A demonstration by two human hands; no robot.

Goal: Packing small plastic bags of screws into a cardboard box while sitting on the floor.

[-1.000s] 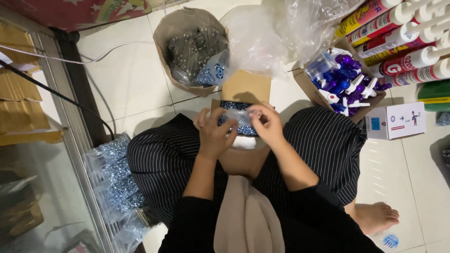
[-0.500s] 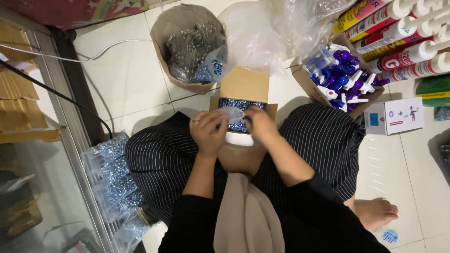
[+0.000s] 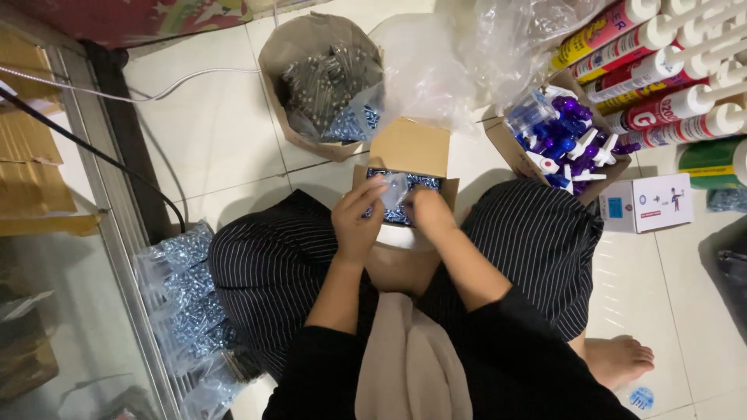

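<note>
Together my left hand point(image 3: 359, 222) and right hand point(image 3: 424, 214) pinched a small clear plastic bag point(image 3: 394, 189) just over the open cardboard box point(image 3: 408, 148) of screws between my knees, keeping spills inside; beyond it a paper sack point(image 3: 311, 47) held dark screws; another carton point(image 3: 506, 140) held purple spray nozzles point(image 3: 564, 140).

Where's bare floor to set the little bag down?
Bare tile left of the paper sack, up to the cable; more right of the knee, below the white box. Crowded: screw box under both hands, nozzle box, tubes, bag pile.
</note>
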